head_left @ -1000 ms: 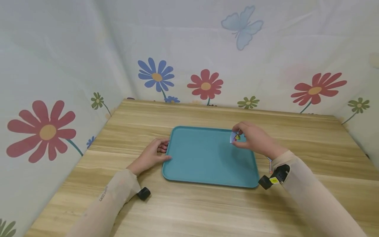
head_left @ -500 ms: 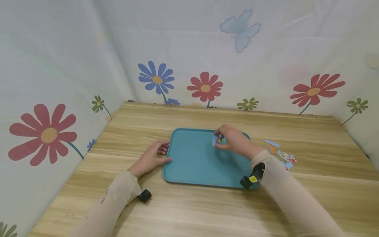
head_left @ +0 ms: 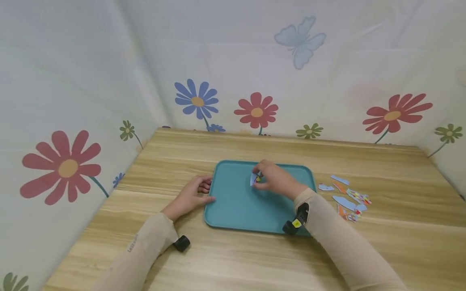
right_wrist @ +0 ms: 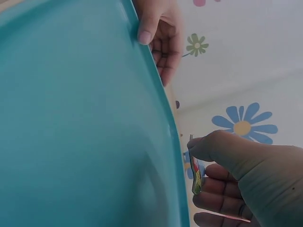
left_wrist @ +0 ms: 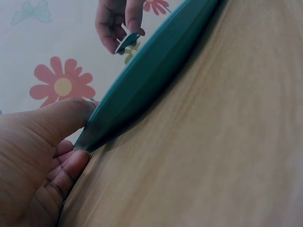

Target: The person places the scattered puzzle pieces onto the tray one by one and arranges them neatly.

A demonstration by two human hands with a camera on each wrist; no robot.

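Observation:
A blue-green rectangular tray (head_left: 233, 210) lies on the wooden table. At its left edge my left hand (head_left: 188, 198) holds the rim, thumb on top and fingers curled against the outer side; the left wrist view shows this thumb (left_wrist: 71, 116) on the rim. Over the upper middle of the tray, my right hand (head_left: 278, 180) pinches a small light blue puzzle piece (head_left: 253, 179) with a colourful print between thumb and fingers. The right wrist view shows the piece (right_wrist: 195, 170) edge-on, held upright and apart from the tray surface.
Several loose irregular puzzle pieces, among them a long light blue one (head_left: 344, 203) and an orange one (head_left: 339, 186), lie on the table (head_left: 233, 258) right of the tray. A flower-printed cloth (head_left: 327, 89) hangs behind and beside the table.
My right hand has moved left over the tray with the puzzle piece, uncovering the loose pieces on the right. My left hand stays at the tray's left rim.

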